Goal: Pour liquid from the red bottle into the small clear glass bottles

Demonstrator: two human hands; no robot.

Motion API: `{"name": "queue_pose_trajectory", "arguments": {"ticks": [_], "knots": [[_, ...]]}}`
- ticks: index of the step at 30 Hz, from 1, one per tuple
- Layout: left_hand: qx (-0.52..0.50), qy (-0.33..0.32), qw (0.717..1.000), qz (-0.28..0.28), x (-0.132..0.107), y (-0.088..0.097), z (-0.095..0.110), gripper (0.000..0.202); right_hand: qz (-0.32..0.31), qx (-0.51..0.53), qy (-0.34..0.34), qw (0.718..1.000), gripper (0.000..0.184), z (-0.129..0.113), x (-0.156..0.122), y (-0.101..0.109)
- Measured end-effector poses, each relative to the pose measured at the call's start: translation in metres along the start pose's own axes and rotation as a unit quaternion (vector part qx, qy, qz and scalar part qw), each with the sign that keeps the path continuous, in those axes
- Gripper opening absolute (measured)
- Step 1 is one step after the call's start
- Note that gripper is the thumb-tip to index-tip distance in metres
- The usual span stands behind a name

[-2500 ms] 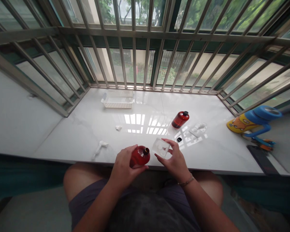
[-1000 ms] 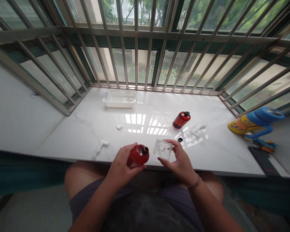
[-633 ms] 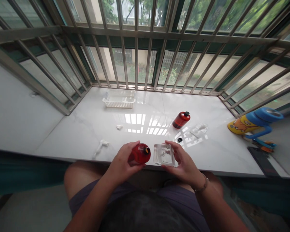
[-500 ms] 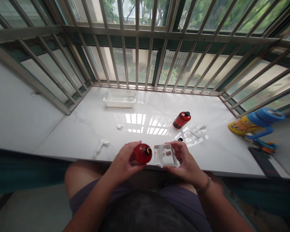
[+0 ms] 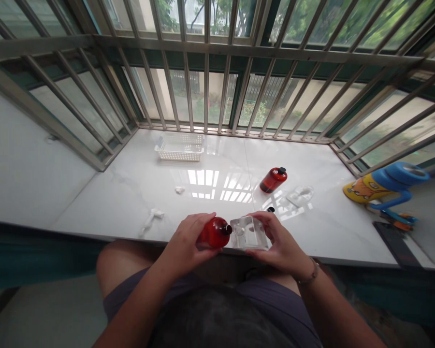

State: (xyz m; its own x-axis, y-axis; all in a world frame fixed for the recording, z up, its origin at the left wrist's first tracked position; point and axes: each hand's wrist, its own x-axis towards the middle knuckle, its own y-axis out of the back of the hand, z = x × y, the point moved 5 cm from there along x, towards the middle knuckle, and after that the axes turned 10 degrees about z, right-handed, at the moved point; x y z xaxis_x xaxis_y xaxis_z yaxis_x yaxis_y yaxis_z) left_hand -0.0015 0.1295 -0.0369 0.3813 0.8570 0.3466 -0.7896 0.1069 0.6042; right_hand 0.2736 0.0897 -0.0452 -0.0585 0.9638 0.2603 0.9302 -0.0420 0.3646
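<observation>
My left hand (image 5: 186, 241) is wrapped round a red bottle (image 5: 214, 232) with no cap, tilted so its dark mouth points right. My right hand (image 5: 281, 239) holds a clear square plastic container (image 5: 248, 232) right beside that mouth; the two touch or nearly touch. Both are held over the near edge of the white marble sill (image 5: 130, 193). A small black cap (image 5: 270, 209) lies on the sill just beyond my right hand.
A second red bottle (image 5: 273, 179) with a black cap lies further back, beside clear plastic packaging (image 5: 300, 195). A white basket (image 5: 180, 146) stands near the window bars. Small white pieces (image 5: 150, 219) lie on the left. A blue and yellow toy (image 5: 384, 183) stands at the right.
My right hand turned the clear container and brought it left against the bottle's mouth. My left hand tilted the bottle further to the right.
</observation>
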Motion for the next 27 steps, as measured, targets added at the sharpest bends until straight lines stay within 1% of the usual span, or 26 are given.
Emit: {"name": "queue_pose_trajectory", "arguments": {"ticks": [9,17,23,27], "knots": [[0.01,-0.006,1.0,-0.002,-0.001,-0.001,0.001,0.087,-0.006,-0.058,0.02,0.998,0.075,-0.001,0.002,0.003],[-0.005,0.01,1.0,0.001,-0.001,-0.007,-0.001,0.088,0.007,-0.097,0.04,0.994,0.074,-0.014,0.008,0.006],[-0.023,0.027,0.999,0.001,-0.003,-0.01,-0.006,0.088,0.004,-0.115,0.06,0.992,0.073,-0.022,0.012,0.006],[-0.024,0.028,0.999,-0.001,-0.004,-0.012,-0.008,0.089,-0.001,-0.124,0.061,0.99,0.072,-0.025,0.012,0.006]]}}
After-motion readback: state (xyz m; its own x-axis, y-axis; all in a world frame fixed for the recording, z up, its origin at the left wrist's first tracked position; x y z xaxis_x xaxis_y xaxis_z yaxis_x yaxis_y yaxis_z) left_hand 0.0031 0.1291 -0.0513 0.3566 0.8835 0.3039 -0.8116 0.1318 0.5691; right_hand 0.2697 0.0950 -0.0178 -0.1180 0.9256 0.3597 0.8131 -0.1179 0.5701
